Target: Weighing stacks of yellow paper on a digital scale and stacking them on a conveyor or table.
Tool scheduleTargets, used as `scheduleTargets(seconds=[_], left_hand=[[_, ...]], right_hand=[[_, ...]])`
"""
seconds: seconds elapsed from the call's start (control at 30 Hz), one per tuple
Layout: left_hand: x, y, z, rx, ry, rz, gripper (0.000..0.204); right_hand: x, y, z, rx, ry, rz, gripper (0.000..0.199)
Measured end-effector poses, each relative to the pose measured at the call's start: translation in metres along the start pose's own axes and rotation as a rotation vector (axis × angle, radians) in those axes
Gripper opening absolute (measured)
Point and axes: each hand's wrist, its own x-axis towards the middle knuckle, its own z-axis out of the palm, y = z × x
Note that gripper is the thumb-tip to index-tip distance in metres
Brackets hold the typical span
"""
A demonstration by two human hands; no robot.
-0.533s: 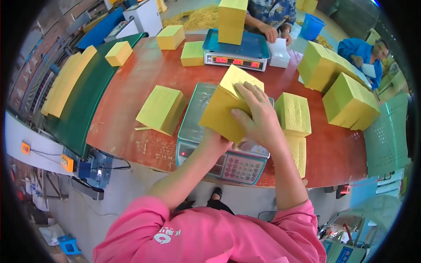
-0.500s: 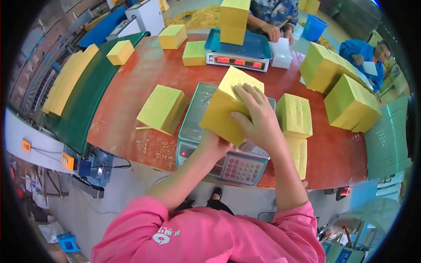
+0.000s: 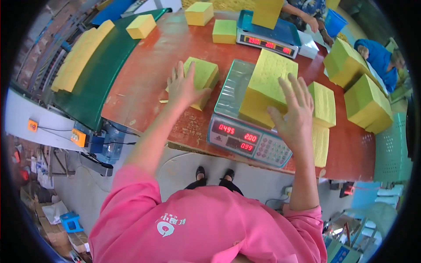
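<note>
block [image 3: 271, 76] tops scale [image 3: 231, 90] amid stacks [image 3: 324, 105], left grip [image 3: 182, 90] and right grip [image 3: 295, 118] spread, contact unclear.

At least ten yellow blocks [image 3: 269, 70], two scales [image 3: 245, 139] — plus one green conveyor belt [image 3: 103, 79], two orange switch boxes [image 3: 78, 137].

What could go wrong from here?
The right hand, close to the weighed block on the near scale, might nudge it and upset the reading. That scale sits by the front edge of the table, so a bump could tip it. The left hand, in front of the left block in view, might knock it.
</note>
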Motion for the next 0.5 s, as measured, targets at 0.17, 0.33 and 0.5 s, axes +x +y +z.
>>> scheduleTargets(seconds=[0.17,0.33,0.5], left_hand=[[0.017,-0.033,0.006,-0.042,-0.399,0.029,0.096],[-0.012,-0.084,-0.042,-0.165,-0.583,0.602,0.096],[-0.04,-0.104,-0.104,0.167,-0.594,0.823,0.092]], right_hand=[[-0.021,-0.046,-0.003,0.229,0.137,0.0,0.051],[-0.048,-0.127,0.057,0.634,-0.005,0.072,0.051],[-0.027,-0.16,0.128,0.766,0.036,0.153,0.058]])
